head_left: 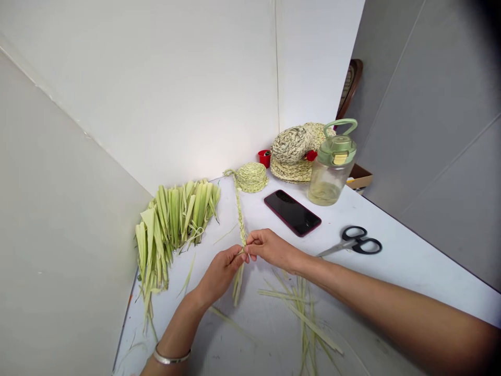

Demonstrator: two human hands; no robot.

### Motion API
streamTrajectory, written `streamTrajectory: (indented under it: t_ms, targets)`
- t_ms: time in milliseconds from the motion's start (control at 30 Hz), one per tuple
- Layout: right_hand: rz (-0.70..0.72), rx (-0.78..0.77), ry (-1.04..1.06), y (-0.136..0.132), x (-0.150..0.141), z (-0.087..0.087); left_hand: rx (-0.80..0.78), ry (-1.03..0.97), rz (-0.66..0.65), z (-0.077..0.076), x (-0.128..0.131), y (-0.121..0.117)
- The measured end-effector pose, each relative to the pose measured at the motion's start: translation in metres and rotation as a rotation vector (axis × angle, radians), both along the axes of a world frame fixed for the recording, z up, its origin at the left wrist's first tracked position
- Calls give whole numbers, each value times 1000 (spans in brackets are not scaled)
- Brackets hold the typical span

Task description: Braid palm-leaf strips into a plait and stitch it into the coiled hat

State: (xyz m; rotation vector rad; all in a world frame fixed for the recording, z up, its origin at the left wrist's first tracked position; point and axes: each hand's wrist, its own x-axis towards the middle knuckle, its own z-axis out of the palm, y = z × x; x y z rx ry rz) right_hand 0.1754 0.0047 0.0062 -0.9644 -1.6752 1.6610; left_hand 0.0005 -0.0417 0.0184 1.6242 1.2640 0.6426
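A pale green braid (240, 216) of leaf strips runs down from a coiled braid roll (252, 177) near the wall. Both hands meet at its lower end. My left hand (224, 269) pinches the braid from the left, thumb and fingers pressed together. From the right, my right hand (270, 247) grips it at the same spot, its fingertips touching those of the left. Loose strand ends (238, 287) hang below the fingers. The exact point of grip is partly hidden by the fingertips.
A pile of green husk leaves (176, 219) lies at left. Cut strips (307, 313) are scattered in front. To the right are a phone (293, 212), scissors (359, 241) and a lidded bottle (331, 172). Behind stand large braided coils (291, 151) and a red cup (264, 158) by the wall.
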Motion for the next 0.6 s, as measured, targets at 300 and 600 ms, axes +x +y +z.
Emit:
streamTrajectory:
  t_ms: [300,600]
  targets:
    - [-40,-27,55,2,1,-7,195,639,35,24,4,-12]
    - [-79,-96,166,-6,0,-3,155,709,-5,24,33,-25]
